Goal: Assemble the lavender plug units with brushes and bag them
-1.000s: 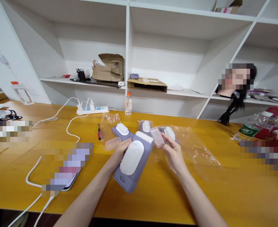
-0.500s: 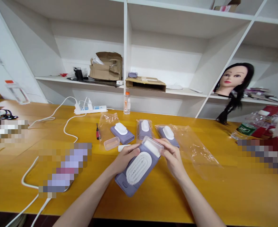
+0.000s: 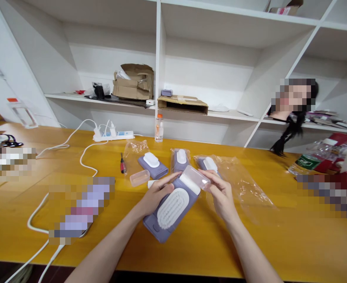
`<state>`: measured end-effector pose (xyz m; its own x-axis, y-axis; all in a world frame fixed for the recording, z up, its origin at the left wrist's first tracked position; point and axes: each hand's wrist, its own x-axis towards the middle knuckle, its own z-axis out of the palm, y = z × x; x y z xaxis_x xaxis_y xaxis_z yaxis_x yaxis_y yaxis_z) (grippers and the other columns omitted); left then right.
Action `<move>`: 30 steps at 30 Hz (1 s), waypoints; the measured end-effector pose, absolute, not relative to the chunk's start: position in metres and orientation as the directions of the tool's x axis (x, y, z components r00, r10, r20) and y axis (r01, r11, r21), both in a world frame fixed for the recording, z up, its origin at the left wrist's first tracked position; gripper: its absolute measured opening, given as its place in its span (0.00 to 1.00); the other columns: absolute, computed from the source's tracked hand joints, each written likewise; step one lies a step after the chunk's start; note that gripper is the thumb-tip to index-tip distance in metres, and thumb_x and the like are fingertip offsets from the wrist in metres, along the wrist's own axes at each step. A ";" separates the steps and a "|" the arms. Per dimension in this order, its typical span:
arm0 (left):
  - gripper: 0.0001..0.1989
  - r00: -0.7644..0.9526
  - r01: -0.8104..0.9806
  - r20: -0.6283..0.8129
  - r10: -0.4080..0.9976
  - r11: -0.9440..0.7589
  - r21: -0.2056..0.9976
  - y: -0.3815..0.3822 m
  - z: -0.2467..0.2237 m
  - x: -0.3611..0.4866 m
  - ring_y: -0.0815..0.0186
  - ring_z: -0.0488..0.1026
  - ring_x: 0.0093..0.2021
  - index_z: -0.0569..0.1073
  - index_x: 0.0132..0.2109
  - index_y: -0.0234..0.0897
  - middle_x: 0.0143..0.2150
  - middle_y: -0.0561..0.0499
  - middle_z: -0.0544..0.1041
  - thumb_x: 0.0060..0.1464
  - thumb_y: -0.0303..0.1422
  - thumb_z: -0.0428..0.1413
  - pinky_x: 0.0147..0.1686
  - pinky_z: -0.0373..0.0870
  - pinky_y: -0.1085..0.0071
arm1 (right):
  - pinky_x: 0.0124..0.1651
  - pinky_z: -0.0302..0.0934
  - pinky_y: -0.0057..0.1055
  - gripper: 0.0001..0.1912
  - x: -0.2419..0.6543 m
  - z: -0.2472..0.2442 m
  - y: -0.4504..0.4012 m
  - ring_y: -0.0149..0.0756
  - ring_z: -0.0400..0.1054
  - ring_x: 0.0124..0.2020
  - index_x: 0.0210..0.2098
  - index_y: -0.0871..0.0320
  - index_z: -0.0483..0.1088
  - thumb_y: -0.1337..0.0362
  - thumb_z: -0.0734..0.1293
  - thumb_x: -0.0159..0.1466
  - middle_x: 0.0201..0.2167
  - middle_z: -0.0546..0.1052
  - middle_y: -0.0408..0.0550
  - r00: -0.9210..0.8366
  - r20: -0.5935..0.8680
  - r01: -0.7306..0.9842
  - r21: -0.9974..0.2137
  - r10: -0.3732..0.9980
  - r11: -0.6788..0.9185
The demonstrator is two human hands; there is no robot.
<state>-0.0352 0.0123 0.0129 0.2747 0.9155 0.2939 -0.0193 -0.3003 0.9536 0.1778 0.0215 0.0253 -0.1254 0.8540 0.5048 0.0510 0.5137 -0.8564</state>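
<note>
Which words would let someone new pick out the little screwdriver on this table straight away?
On the yellow wooden table, find the white power strip near the back edge. Below it, just left of a clear plastic bag, lies a small screwdriver, its slim red handle unlike the chunky purple cases nearby.

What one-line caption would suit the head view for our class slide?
Left hand steadies a lilac brush; right hand holds a clear plastic cap.
</note>
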 end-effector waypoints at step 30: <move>0.30 0.323 -0.020 0.242 0.915 -0.249 0.968 0.010 0.006 -0.031 0.72 0.48 0.21 0.54 0.63 0.40 0.20 0.60 0.55 0.55 0.38 0.50 0.21 0.46 0.74 | 0.56 0.53 0.40 0.20 0.160 0.014 0.009 0.40 0.60 0.54 0.56 0.49 0.61 0.60 0.58 0.65 0.52 0.67 0.48 -0.305 0.574 0.368 -0.665 0.760 0.650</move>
<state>-0.0309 0.0097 0.0058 0.3227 0.9151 0.2419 -0.0200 -0.2490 0.9683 0.1602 0.0089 0.0143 -0.3050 0.7597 0.5743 0.3678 0.6502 -0.6648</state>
